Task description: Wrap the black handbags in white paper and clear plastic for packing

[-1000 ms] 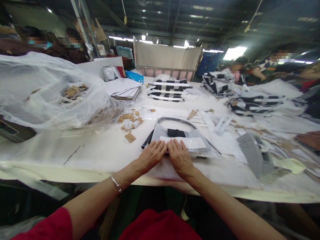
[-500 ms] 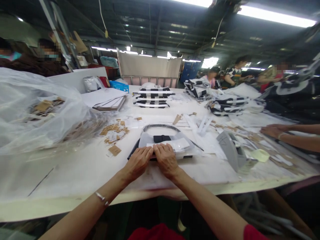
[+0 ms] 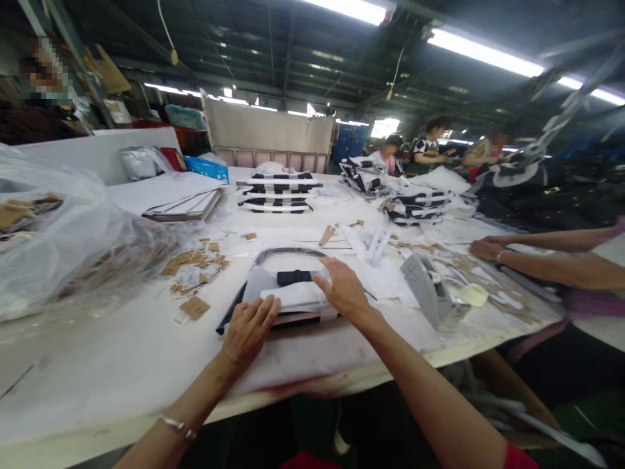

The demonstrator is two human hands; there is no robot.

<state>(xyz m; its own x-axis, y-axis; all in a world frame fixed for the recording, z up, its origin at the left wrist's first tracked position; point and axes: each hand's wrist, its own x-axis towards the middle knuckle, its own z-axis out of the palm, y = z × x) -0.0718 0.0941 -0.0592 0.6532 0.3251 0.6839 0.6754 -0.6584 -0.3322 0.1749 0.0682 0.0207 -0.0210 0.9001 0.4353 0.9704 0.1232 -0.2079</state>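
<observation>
A bag lies flat before me on the table, its dark curved handle pointing away. White wrapping paper is folded over its near part, and a folded black strap rests on top. My left hand presses on the near left edge of the paper, fingers laid out over it. At the right side of the bag is my right hand, thumb and fingers spread over the paper and strap end; whether it pinches an edge is hidden.
Left of the bag are scattered brown tags and a clear plastic sack. Stacked black-and-white bags stand behind. Grey tape dispenser sits to the right, near a co-worker's hands. White sheets lie at back left.
My hands have moved apart from the middle of the bag's near edge: the left stays near that edge, the right has gone right and farther back. The view has shifted right.
</observation>
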